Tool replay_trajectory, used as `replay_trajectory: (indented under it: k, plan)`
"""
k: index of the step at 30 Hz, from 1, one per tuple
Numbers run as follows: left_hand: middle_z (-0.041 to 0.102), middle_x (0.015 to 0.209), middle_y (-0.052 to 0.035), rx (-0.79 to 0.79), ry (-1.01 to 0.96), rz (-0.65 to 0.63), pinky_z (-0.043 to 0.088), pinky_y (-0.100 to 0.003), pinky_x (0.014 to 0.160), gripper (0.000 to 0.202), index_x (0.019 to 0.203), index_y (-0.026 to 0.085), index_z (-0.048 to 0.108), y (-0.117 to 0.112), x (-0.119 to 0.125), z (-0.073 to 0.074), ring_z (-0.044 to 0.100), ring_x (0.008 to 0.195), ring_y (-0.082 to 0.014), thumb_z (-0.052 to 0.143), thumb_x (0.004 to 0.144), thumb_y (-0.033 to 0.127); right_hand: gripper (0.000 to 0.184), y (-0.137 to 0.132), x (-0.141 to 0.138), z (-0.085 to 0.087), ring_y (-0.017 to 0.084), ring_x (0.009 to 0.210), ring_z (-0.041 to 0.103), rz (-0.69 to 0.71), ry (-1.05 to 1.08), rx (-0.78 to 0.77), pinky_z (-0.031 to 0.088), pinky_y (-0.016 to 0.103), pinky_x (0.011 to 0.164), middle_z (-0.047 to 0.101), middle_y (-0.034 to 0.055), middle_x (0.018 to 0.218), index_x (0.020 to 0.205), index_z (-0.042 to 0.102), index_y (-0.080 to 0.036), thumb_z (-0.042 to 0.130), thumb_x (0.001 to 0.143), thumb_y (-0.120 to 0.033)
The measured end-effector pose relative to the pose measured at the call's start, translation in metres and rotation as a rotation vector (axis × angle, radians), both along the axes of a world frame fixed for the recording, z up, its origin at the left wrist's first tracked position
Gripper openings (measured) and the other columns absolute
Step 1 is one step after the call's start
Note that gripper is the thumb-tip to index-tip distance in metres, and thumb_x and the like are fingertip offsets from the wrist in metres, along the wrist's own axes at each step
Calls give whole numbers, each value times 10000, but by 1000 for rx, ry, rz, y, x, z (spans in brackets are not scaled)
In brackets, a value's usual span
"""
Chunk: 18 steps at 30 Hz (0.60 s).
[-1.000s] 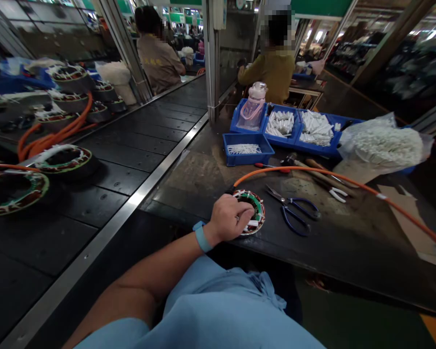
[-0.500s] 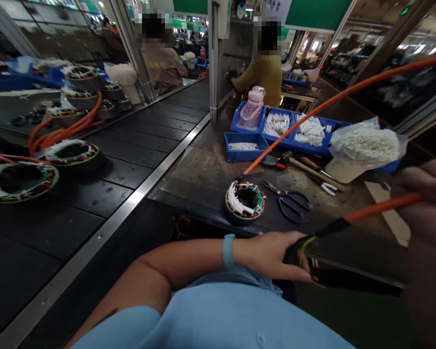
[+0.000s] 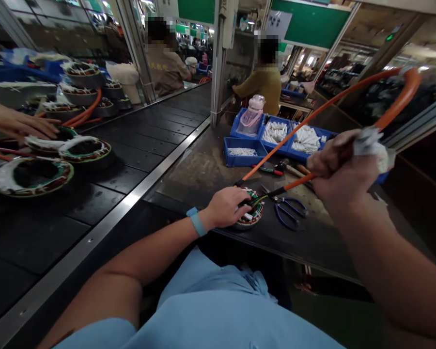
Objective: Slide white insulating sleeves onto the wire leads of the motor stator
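A motor stator (image 3: 248, 222) with white sleeving and green and copper-coloured windings sits on the bench. My left hand (image 3: 227, 206) is over its left side, fingers closed around the dark wire end of an orange cable (image 3: 298, 182); yellow-green wire shows beside the fingers. My right hand (image 3: 343, 167) is raised to the right, closed round the same cable, with a greyish-white wrapped piece (image 3: 366, 140) at its top. From there the cable loops up and back down to the stator. Blue-handled scissors (image 3: 288, 213) lie right of the stator.
Blue bins (image 3: 242, 159) of white sleeves and a pink bottle (image 3: 252, 116) stand behind. A hammer (image 3: 284, 166) lies nearer. Left, a slatted conveyor (image 3: 131, 160) carries several stators (image 3: 85, 150); another person's hand (image 3: 25, 123) reaches over them. Two people work beyond.
My left hand has moved up and left from the bench edge to the stator, bringing the wire end. My right hand has moved left, still on the cable. Another person's hand has appeared at left.
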<state>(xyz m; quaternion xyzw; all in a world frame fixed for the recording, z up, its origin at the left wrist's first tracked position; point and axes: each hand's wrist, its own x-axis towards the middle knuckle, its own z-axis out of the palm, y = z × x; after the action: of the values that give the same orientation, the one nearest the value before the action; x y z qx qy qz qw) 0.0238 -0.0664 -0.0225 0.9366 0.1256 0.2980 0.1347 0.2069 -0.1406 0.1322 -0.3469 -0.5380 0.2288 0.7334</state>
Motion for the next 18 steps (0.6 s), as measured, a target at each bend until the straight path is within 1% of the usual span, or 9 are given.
replay_trajectory:
  k: [3,6,9,11,13,14,15,16,18]
  plan:
    - [521,658,-53,-12,-63,2,352,-404,886,433,615,150,550,-3,-5,-17,493,754,-192,353,892,419,298,15,-18,-3,86,361,206,59,5,-51,219,207,353,274,-65,478,685,412,-211,467,855,-450]
    - [479,552,-51,-299,-238,45,360,-407,842,572,490,160,483,-3,-1,-18,477,688,-188,280,881,525,306,41,-30,2,90,396,280,100,48,-118,249,189,371,299,-54,517,699,413,-205,406,882,-450]
    - [486,531,-60,-537,-403,97,403,-364,768,699,488,165,478,-7,0,-7,488,637,-172,64,908,541,347,75,-39,4,106,451,412,135,-23,-230,355,196,422,383,-43,549,714,430,-202,436,868,-512]
    - [478,519,-61,-707,-512,99,427,-329,677,756,485,161,468,-12,-3,3,494,590,-159,-67,913,482,361,89,-39,-1,144,529,506,256,-222,-441,439,249,501,478,-16,597,730,471,-191,516,818,-539]
    - [480,525,-63,-1021,-669,27,436,-318,603,762,470,158,442,-15,-9,14,504,559,-158,-60,898,540,367,88,-34,-10,205,680,572,487,-530,-671,482,323,641,571,37,719,762,543,-165,602,768,-528]
    - [494,546,-67,-1183,-754,-19,443,-322,590,755,467,156,432,-15,-13,20,517,563,-165,-14,881,603,363,82,-31,-16,237,817,572,604,-668,-727,467,356,753,594,67,847,823,581,-154,612,775,-512]
    - [515,576,-75,-1314,-831,-56,454,-330,590,749,469,154,426,-14,-17,25,534,579,-176,36,858,661,377,72,-29,-23,256,935,541,625,-681,-691,431,378,841,581,78,979,905,596,-162,579,800,-523]
    - [540,614,-85,-1402,-892,-77,467,-342,606,744,477,152,426,-11,-22,31,554,612,-193,77,837,701,398,60,-29,-32,261,1035,489,523,-587,-597,393,387,903,537,71,1099,992,584,-186,513,836,-545]
    - [582,694,-111,-1513,-983,-103,486,-373,657,736,515,144,455,-1,-29,40,584,706,-237,148,805,746,380,34,-38,-53,246,1092,448,141,-357,-396,372,374,931,500,40,1163,1070,536,-252,458,863,-562]
